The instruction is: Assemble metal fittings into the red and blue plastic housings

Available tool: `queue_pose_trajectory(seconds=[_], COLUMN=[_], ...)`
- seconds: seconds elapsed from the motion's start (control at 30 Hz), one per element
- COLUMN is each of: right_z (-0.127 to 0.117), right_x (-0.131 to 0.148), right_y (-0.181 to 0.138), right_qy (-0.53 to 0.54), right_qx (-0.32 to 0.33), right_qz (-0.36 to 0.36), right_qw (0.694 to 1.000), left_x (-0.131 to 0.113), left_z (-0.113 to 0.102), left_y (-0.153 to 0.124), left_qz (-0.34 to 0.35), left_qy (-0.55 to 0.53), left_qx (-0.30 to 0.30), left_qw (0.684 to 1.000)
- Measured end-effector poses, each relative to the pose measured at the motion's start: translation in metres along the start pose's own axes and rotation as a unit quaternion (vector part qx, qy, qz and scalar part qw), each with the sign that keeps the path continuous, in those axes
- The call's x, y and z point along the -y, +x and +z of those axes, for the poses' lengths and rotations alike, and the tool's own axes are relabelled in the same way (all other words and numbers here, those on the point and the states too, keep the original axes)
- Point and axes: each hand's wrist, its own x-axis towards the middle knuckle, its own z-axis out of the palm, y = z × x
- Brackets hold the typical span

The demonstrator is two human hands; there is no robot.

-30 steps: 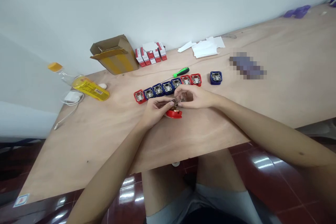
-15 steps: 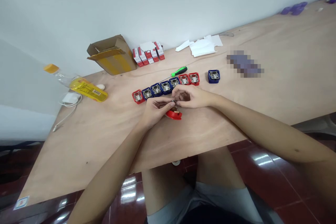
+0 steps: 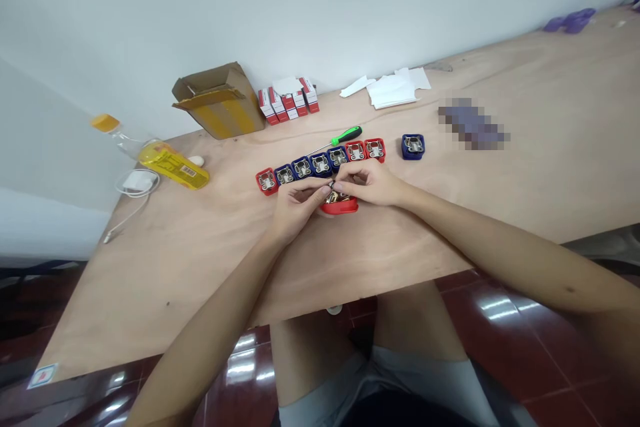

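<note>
My left hand [image 3: 300, 207] is closed around the left side of a red battery terminal clamp [image 3: 341, 205], its thumb against the metal. From the other side, the fingers of my right hand [image 3: 369, 183] pinch at the clamp's far metal part, and the fingertips of both hands almost meet there. The clamp's red plastic rim faces me, with brassy metal showing inside; my fingers hide the rest. Just beyond my hands runs a row of red and blue clamps [image 3: 301, 167]. One separate blue clamp [image 3: 413, 146] sits to the right.
A green-and-black screwdriver [image 3: 347, 136] lies behind the row. At the back stand an open cardboard box [image 3: 220, 110], several red-and-white small boxes [image 3: 289, 103] and white papers [image 3: 395, 89]. On the left are a yellow bottle [image 3: 173, 163] and a white charger with cable [image 3: 137, 181].
The red clamp has tipped so its metal inside shows more. My right thumb and fingers have closed in on its far part, nearer my left hand. The view has shifted slightly.
</note>
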Motion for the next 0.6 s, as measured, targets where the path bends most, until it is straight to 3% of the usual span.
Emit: queue_pose_trajectory(seconds=[0.3,0.43,0.6], right_z=[0.0058,0.0062,0.0054], right_x=[-0.0015,-0.0041,-0.0033], right_y=[-0.0013,-0.0015,-0.0008], right_qy=[-0.015,-0.008,-0.023], right_qx=[-0.038,-0.035,-0.058], right_qz=[-0.069,-0.066,-0.057], right_qw=[0.997,0.997,0.996], left_x=[0.0013,0.0044,0.0048], left_z=[0.0032,0.0031,0.0029], left_y=[-0.0003,0.0015,0.002], left_qz=[0.046,0.082,0.081], left_qy=[0.011,0.011,0.032], left_qx=[0.027,-0.002,-0.037], left_qw=[0.999,0.997,0.996])
